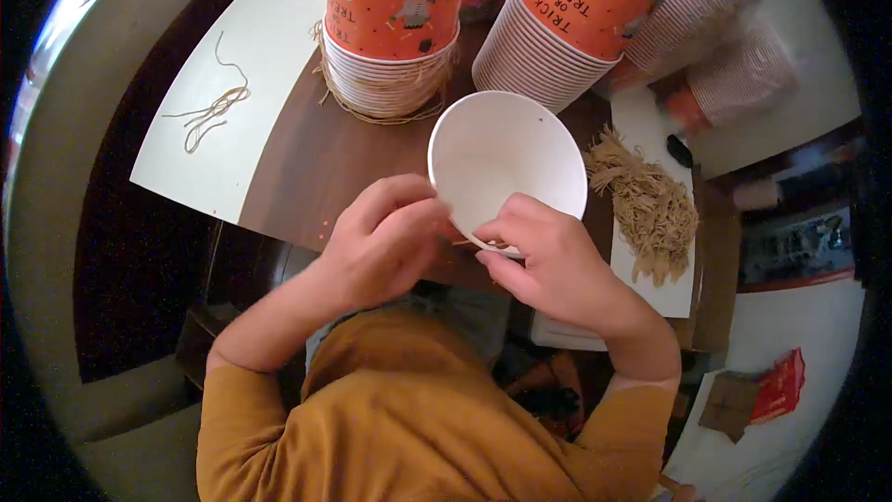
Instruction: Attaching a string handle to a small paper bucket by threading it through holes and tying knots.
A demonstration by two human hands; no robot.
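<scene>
The white bucket [497, 153] sits mid-picture, tilted, its outside mostly hidden. At its six o'clock the right hand's [548, 256] fingers pinch the rim; at eight, the left hand's [381, 242] are curled and blurred, any grip impossible to tell. Bucket stacks at eleven [390, 23] and one o'clock [562, 33], cut off above, carry dark lettering, legible at one, partly turned away at eleven.

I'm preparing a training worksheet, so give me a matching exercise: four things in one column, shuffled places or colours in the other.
1. Loose cord
2. Right hand
3. Cord pile
4. Leftmost cup stack

A. Orange, green and white
B. On the right white surface
C. At the near rim of the white cup
D. On the left white surface

Pairs: 1-D, 2-C, 3-B, 4-A
</scene>
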